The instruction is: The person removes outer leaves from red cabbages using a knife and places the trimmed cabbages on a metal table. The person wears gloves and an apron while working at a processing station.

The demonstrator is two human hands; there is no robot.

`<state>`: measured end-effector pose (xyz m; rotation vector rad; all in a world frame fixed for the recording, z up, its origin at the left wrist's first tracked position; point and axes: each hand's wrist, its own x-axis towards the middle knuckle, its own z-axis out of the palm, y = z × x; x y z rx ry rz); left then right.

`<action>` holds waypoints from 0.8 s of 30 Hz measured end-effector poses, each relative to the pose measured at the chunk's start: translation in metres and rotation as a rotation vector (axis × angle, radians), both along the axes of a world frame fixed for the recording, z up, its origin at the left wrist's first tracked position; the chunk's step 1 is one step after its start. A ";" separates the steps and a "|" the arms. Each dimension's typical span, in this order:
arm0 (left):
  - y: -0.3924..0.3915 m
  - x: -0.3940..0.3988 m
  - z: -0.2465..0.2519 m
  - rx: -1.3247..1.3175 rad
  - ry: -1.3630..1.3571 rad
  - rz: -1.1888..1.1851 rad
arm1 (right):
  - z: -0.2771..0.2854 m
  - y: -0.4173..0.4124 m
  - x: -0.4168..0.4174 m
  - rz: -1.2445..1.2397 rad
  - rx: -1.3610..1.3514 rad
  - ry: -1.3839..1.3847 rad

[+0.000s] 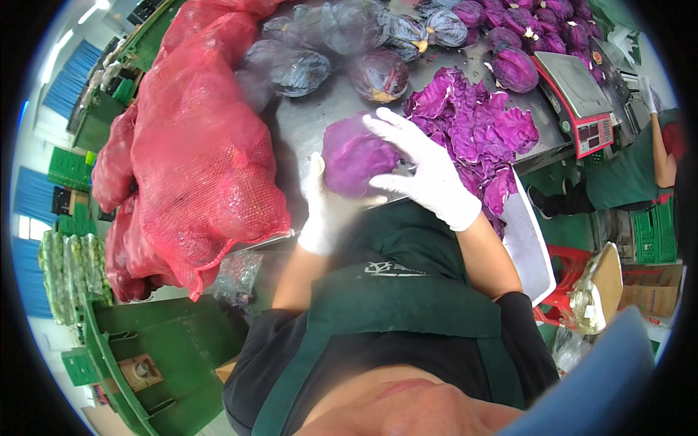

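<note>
A peeled red cabbage head (354, 155) is held between my two white-gloved hands at the near edge of the metal table (297, 117). My left hand (327, 212) cups it from the left and below, its thumb up along the side. Spread across the cabbage's right side are the fingers and thumb of my right hand (425, 169), with the pale stem end partly visible between them. A heap of loose purple cabbage leaves (474, 122) lies just right of my right hand. Beyond the held cabbage rests a darker unpeeled cabbage (379, 76).
Red mesh sacks of cabbages (202, 147) fill the left side. Unpeeled cabbages (300, 71) lie at the back; peeled cabbages (515, 68) are piled back right by a red digital scale (586, 103). A white bin (526, 245) sits below the leaves. Another person (621, 163) works at right.
</note>
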<state>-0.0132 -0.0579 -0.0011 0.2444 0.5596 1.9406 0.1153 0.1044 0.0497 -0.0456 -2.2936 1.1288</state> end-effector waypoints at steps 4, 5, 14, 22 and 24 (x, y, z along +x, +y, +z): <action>-0.015 0.006 0.004 -0.142 0.473 -0.017 | -0.013 0.000 0.006 0.042 -0.473 -0.001; -0.017 0.003 0.005 -0.168 0.524 -0.034 | -0.019 -0.001 0.006 0.013 -0.542 -0.020; -0.005 0.005 -0.010 -0.510 1.399 0.231 | -0.120 -0.002 -0.009 -0.368 -0.545 0.035; 0.005 -0.030 -0.029 -0.532 0.787 0.152 | -0.076 0.014 0.008 -0.316 -0.815 -0.092; 0.004 -0.027 -0.026 -0.402 0.513 0.163 | -0.074 0.022 0.015 -0.370 -0.578 -0.044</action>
